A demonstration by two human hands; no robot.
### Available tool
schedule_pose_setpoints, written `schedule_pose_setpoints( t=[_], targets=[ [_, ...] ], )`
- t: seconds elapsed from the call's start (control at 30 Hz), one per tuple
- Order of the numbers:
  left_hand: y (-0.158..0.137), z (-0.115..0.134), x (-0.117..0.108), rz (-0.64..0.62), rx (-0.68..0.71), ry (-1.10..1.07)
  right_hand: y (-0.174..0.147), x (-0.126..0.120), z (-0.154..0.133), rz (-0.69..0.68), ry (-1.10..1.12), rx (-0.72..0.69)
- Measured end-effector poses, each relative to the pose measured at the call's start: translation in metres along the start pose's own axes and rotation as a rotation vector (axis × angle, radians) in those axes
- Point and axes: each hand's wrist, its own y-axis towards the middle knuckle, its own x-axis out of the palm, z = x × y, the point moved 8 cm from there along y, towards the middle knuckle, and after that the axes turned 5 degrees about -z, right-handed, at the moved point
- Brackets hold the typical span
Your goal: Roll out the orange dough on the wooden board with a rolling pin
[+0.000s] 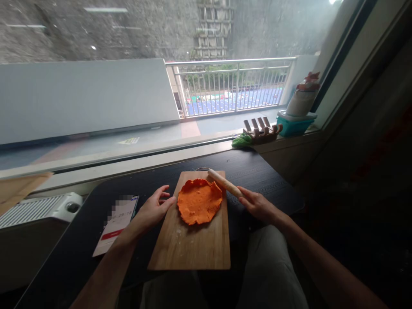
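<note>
A flattened round of orange dough (pixel 199 201) with a ragged, cracked edge lies on a wooden cutting board (pixel 193 249). My right hand (pixel 255 204) grips one end of a pale wooden rolling pin (pixel 225 183), whose far end slants over the board's upper right, by the dough's edge. Left of the dough, my left hand (pixel 159 205) is open with its fingers apart. Its thumb reaches the board's left edge; whether it touches is hard to tell. A few whitish specks dot the board below the dough.
The board rests on a black table (pixel 267 171). A phone (pixel 116 225) lies at the left, partly behind my left forearm. On the window sill are a green cloth (pixel 242 140), a rack (pixel 262 128), and a teal box (pixel 294 124) with a bottle (pixel 303 96) on top.
</note>
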Motion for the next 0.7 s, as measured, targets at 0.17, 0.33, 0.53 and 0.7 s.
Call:
schedule_pose_setpoints(
  t=[0.17,0.33,0.53,0.7],
  targets=[
    [-0.005,-0.001,0.007,-0.048,-0.028,0.009,-0.001,0.005,-0.004,-0.065,-0.068,-0.002],
    [-0.012,0.000,0.008,-0.061,-0.024,0.040,-0.005,0.009,-0.011,-0.100,-0.053,-0.028],
    [-0.013,0.009,0.013,-0.071,0.030,0.103,-0.007,0.009,-0.014,-0.059,-0.079,-0.002],
    [-0.006,0.003,0.013,-0.059,0.064,0.149,-0.011,0.009,-0.013,-0.069,-0.072,0.017]
  ],
)
